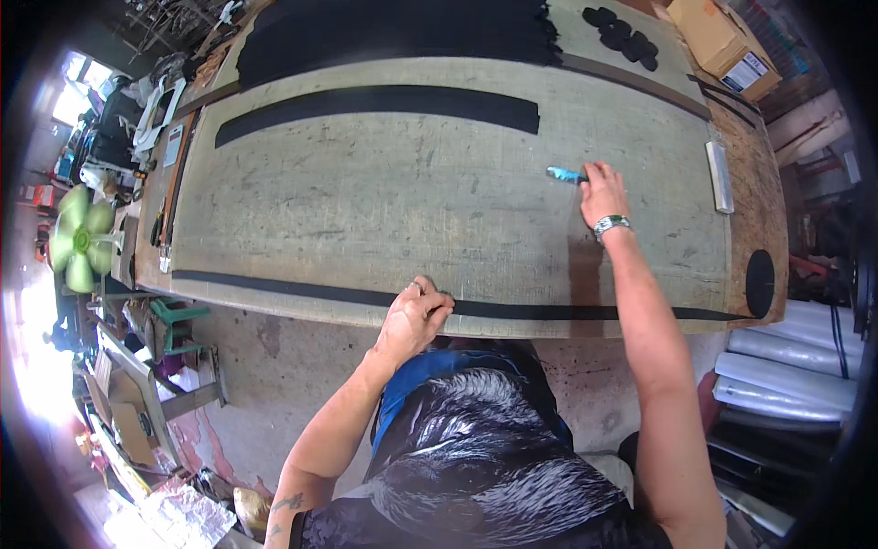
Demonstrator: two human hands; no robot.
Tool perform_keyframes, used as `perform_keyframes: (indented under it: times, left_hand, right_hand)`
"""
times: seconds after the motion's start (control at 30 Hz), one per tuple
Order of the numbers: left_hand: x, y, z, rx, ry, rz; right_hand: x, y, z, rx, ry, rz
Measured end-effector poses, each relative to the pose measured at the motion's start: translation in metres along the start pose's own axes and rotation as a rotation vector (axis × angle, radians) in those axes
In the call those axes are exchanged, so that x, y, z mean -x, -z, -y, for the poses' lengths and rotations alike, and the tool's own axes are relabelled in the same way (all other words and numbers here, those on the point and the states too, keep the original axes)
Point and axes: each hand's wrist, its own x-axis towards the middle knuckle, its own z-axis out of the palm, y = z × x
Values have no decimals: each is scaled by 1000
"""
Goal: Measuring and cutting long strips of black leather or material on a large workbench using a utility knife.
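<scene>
A long, narrow black strip (pixel 540 312) runs along the near edge of the worktable. My left hand (pixel 413 320) is closed over it near the middle, thumb and fingertips pinched together at the strip. Farther up and to the right, my right hand (pixel 604 194) has its fingers curled around the right end of a slim blue cutter knife (pixel 564 174). The knife points left, low over the table surface. A wider black band (pixel 384 99), slightly curved, lies flat beyond both hands.
A large black sheet stack (pixel 393 32) covers the far side, with several black round pieces (pixel 622 38) and a cardboard box (pixel 727 55) to its right. A pale bar (pixel 719 178) and a black oval piece (pixel 760 284) lie at right. A green fan (pixel 82 240) stands left.
</scene>
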Motion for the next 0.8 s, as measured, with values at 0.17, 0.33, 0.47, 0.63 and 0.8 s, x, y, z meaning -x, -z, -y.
perform_keyframes:
  times: [0.17, 0.33, 0.47, 0.63, 0.8]
  left_hand:
    - [-5, 3, 0, -15, -63, -11]
    - [-7, 7, 3, 11, -40, 21]
    - [-3, 8, 2, 1, -31, 21]
    - [-4, 0, 8, 5, -88, 23]
    - [-1, -5, 14, -1, -65, 2]
  right_hand:
    - [-9, 24, -22, -112, -58, 278]
    - [8, 32, 6, -682, -167, 194]
    - [60, 75, 88, -890, -269, 190]
    - [104, 43, 102, -578, -253, -116]
    - [148, 68, 145, -788, -681, 210]
